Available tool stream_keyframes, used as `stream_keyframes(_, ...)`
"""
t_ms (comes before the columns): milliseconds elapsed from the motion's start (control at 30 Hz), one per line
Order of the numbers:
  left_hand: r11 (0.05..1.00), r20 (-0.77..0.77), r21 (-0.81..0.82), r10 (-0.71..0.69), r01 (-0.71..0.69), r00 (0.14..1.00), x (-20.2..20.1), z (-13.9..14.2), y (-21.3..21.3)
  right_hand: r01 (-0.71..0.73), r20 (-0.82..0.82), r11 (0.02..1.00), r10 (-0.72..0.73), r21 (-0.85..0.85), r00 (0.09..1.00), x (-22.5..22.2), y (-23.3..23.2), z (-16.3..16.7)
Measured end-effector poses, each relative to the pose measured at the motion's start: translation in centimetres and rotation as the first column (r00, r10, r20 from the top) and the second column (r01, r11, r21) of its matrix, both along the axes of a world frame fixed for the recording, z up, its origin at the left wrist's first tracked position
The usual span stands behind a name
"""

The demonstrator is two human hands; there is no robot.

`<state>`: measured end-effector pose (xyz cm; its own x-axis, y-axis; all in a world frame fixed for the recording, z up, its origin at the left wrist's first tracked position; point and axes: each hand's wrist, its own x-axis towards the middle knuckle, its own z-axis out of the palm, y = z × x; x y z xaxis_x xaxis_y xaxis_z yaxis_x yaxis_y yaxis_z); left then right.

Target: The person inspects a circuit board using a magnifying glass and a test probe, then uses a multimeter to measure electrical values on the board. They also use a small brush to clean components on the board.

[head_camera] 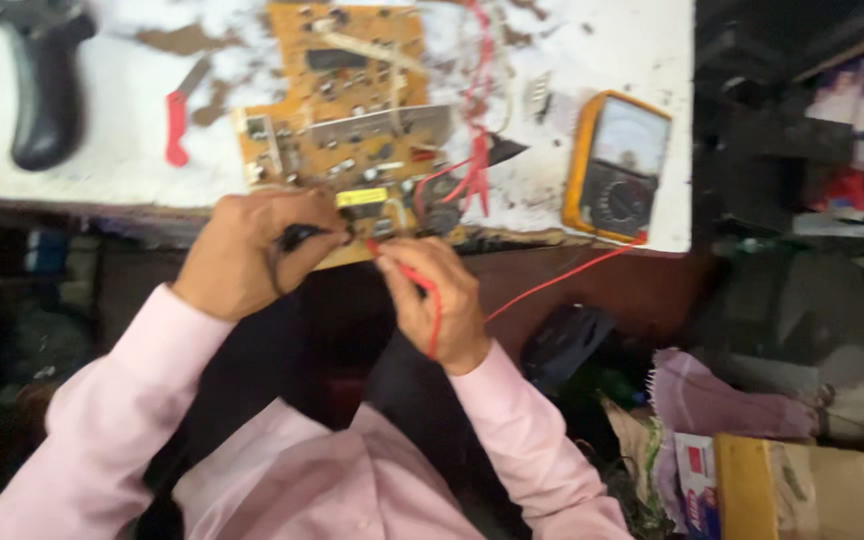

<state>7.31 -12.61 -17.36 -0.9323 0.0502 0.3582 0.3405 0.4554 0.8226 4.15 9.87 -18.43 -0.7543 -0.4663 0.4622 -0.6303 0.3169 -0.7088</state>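
Desk: white top, badly worn, brown patches showing through scuffed paint; front edge dark and chipped.
Room: cramped and cluttered; dark shelving at right with blurred boxes and packets; floor beside the seat heaped with crumpled paper, cardboard box and dark odds and ends.
Circuit board: tan, crowded with components, lying flat on desk, near edge overhanging desk front just by both hands.
Red wires: tangled bundle draped across right part of board.
Multimeter: yellow-cased analogue type, lying face up on desk right of board, close to desk corner.
Red lead: thin, running from below meter across the dark gap to right hand.
Left hand: grip curled tight round black probe, tip aimed at near edge of board.
Right hand: grip pinched closed on red probe, tip touching or just short of board edge; blur prevents telling which.
Black tool: pistol-shaped, lying far left on desk, well apart from board.
Red-handled tool: small, lying between black tool and board.
Sleeves: pale pink, both arms.
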Motion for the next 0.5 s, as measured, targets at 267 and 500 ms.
stream_keyframes(267,0.998,0.040,0.061,-0.034,0.032,0.999,0.08,0.46,-0.09,0.012,0.019,1.000,-0.012,0.025,1.000,0.13,-0.14,0.23)
stream_keyframes(500,0.999,0.014,0.034,-0.028,0.027,1.000,0.19,0.02,-0.14,0.012,0.009,1.000,-0.012,0.022,1.000,0.17,-0.23,0.07)
